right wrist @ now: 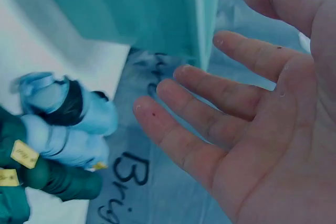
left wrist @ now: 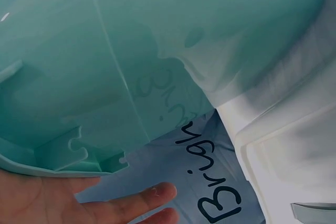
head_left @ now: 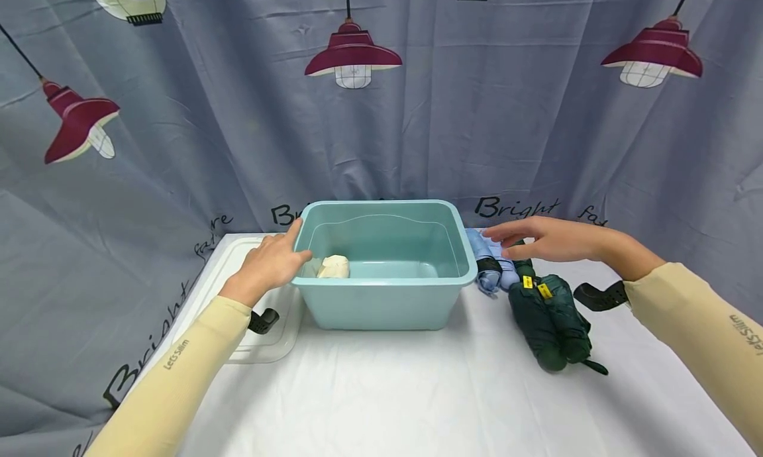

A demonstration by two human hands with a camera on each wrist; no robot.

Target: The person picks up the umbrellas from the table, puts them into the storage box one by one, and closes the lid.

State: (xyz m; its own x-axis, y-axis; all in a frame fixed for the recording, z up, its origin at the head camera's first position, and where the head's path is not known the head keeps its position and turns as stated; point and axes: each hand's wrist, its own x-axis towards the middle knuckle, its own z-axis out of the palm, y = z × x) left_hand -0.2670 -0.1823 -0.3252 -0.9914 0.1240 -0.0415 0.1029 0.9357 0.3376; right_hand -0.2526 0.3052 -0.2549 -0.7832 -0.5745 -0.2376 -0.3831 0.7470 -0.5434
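A light teal plastic bin [head_left: 381, 304] stands upright with its top uncovered. My left hand [head_left: 271, 261] is at its left rim, thumb over the inner side and fingers stretched out along the outside. Inside the bin's left end lies a cream-coloured soft bundle [head_left: 334, 267], partly hidden by the front wall. My right hand [head_left: 545, 238] hangs right of the bin with its fingers spread and nothing in them. Nearest to it are light blue rolled fabric bundles [head_left: 490, 258], one with a black band. Dark green rolled bundles [head_left: 548, 321] with yellow tags [right wrist: 24, 153] lie in front of them.
A white lid [head_left: 271, 351] lies flat on the left of the white-covered table [head_left: 405, 391], partly under my left arm. Behind the table hangs a grey-blue curtain [head_left: 477, 112] printed with lamps and lettering.
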